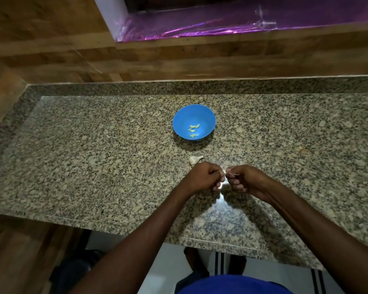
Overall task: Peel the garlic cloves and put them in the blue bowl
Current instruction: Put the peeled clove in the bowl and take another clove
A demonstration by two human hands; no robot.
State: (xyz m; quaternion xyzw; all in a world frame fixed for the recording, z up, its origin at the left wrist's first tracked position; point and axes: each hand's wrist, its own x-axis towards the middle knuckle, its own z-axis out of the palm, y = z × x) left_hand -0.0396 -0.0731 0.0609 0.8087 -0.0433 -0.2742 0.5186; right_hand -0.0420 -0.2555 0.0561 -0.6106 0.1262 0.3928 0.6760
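On the granite desk (94, 145), the remaining garlic bulb (194, 160) lay just beyond the left hand (202, 177), its stem pointing right. That hand's fingers were curled round a garlic clove (224, 172), of which only a pale tip showed in the gap between both hands. The right hand (245, 179) pinched what looked like a strip of skin at the clove's end. The blue bowl (193, 122), holding a few peeled cloves (193, 129), stood straight ahead of the hands, slightly left, so the left hand looked nearer for the drop.
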